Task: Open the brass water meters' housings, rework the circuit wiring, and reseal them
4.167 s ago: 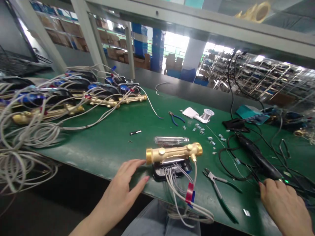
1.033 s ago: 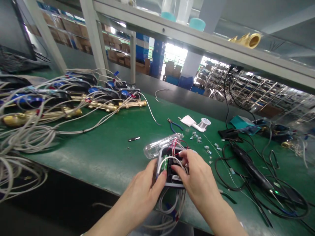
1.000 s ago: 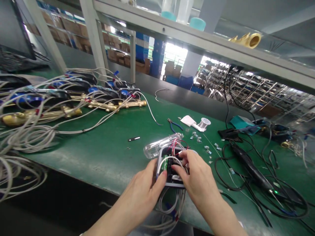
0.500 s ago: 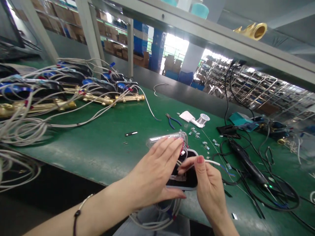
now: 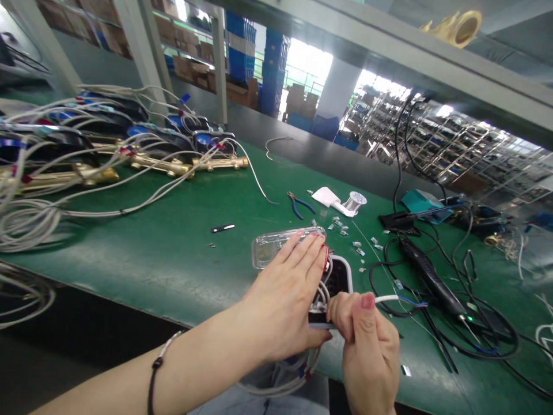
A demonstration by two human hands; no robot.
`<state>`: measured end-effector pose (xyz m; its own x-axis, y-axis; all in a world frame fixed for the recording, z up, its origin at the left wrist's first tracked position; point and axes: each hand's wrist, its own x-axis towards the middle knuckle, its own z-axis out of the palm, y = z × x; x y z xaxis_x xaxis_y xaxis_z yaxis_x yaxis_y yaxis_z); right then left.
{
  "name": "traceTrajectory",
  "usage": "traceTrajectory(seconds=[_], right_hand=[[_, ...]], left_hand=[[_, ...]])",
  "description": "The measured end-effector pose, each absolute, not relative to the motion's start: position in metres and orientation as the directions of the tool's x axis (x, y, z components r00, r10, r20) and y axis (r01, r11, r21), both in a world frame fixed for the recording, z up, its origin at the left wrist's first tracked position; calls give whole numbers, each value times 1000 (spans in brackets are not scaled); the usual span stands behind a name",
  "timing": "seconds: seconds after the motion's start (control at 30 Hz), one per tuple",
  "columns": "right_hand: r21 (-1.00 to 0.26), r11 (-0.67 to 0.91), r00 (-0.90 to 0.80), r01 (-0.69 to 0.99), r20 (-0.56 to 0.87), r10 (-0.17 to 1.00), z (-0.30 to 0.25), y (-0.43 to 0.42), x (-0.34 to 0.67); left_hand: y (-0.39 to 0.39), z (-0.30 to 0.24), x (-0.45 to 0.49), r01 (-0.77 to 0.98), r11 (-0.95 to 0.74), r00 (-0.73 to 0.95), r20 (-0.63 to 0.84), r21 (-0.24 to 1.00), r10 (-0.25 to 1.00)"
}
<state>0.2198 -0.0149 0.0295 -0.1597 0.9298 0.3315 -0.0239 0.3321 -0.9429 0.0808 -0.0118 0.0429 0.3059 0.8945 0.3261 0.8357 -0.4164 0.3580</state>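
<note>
Well left of the open housing [image 5: 349, 282] lay coiled cables [image 5: 30, 230] and brass fittings [image 5: 220, 163], with a clear cover [image 5: 265, 249] just behind its left part. Across the housing's left side stretched the left hand [image 5: 280, 305], fingers straight and together, thumb apart by the near rim; at its right rim, the right hand's [image 5: 371, 346] fingers were clamped on a white cable [image 5: 387, 298]. Good handling seemed to need a steady housing, even tension, and thin coloured ends [image 5: 412, 302] kept clear of the black corded tool [image 5: 427, 274] farther right.

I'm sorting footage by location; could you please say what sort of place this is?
Probably a factory workshop: brass fittings, cables, blue-handled pliers and a wire spool lie on a green workbench.
</note>
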Motion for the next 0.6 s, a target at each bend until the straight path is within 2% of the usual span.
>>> traceTrajectory(seconds=[0.1, 0.27, 0.6], right_hand=[[-924, 376, -163, -68, 382, 910, 22, -18, 222], [-903, 429, -188, 26, 417, 889, 16, -18, 229], [-919, 393, -318, -21, 379, 869, 31, -6, 235]], left_hand=[[-13, 41, 81, 840, -421, 313, 328, 342, 891], [-12, 42, 80, 844, -420, 328, 299, 333, 896], [-2, 48, 78, 844, -381, 294, 268, 378, 918]])
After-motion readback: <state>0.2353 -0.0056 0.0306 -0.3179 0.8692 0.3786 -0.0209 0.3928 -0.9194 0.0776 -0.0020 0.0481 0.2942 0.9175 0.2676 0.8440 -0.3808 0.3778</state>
